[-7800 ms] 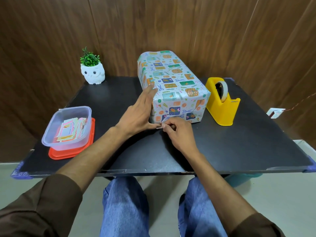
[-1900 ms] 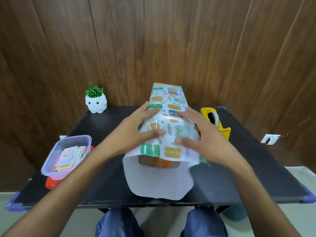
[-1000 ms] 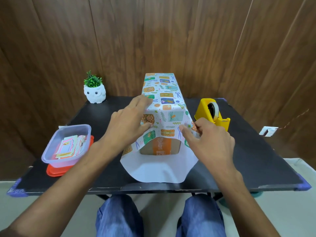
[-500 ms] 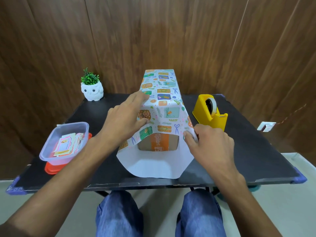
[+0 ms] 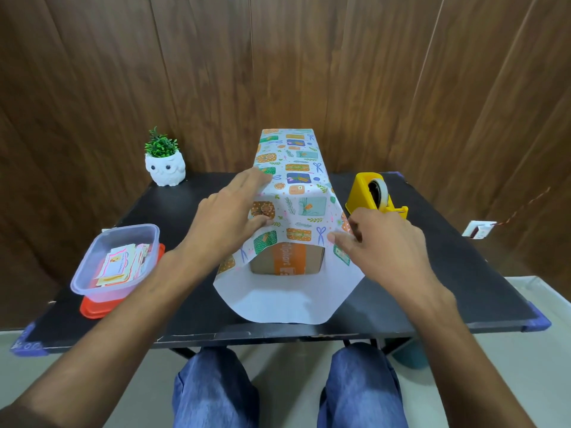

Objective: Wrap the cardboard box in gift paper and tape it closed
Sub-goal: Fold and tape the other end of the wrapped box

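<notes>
Box (image 5: 287, 262) now endwise on black table (image 5: 448, 273)

my black table (image 5: 463, 273) carries the cardboard box (image 5: 287, 261), draped in gift paper (image 5: 287, 301), at its middle. an owl planter (image 5: 166, 171) stands back left and a yellow tape dispenser (image 5: 364, 193) right. a clear tub (image 5: 117, 257) sits on a red lid (image 5: 92, 310) front left.

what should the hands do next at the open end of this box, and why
Probably fold the right side of the gift paper inward against the near end of the cardboard box. That end shows bare, the paper overhangs it, the right hand pinches the paper's right edge there, and the left hand lies flat on top, steadying it.
</notes>
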